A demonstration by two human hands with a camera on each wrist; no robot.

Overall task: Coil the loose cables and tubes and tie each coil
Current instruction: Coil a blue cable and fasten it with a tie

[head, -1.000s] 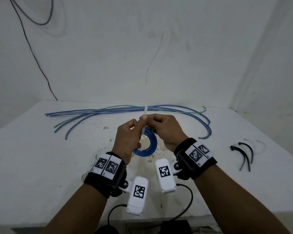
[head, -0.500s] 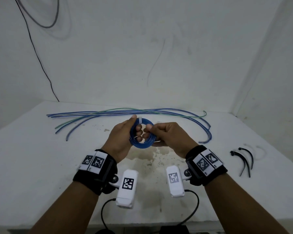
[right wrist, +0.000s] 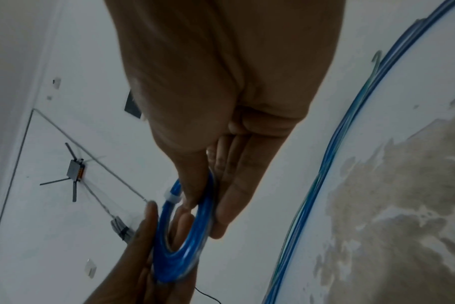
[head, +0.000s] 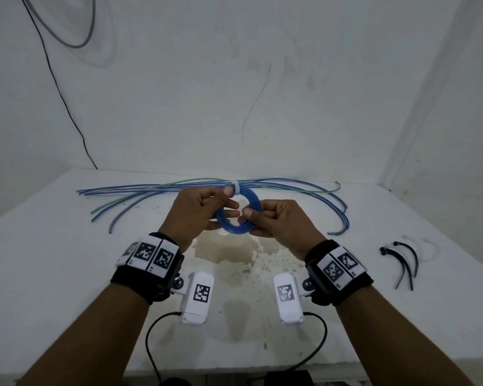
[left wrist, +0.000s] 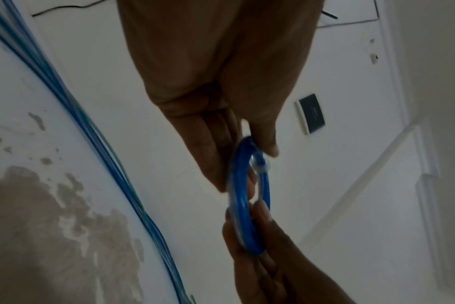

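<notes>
A small blue tube coil [head: 244, 228] hangs in the air between my two hands, over the white table [head: 67, 260]. A white tie [head: 236, 188] wraps the coil's top. My left hand [head: 229, 199] pinches the coil's left side, its thumb against the tie. My right hand [head: 248, 218] pinches the right side between thumb and fingers. In the left wrist view the coil [left wrist: 238, 205] shows edge-on with the tie [left wrist: 260, 166] just past my thumb. In the right wrist view the coil [right wrist: 185, 246] sits between both hands, the tie [right wrist: 173, 198] on its upper rim.
Several loose blue and green tubes [head: 156, 188] lie stretched across the table's far side and curve down at the right [head: 343, 215]. Two black ties [head: 402, 263] lie at the right, with faint clear ties [head: 427, 246] beside them. A stain [head: 234, 254] marks the middle.
The white tie's tail stood up between my fingers a second ago; it no longer sticks up. Both hands have moved away from me with the coil, and the coil now faces the camera.
</notes>
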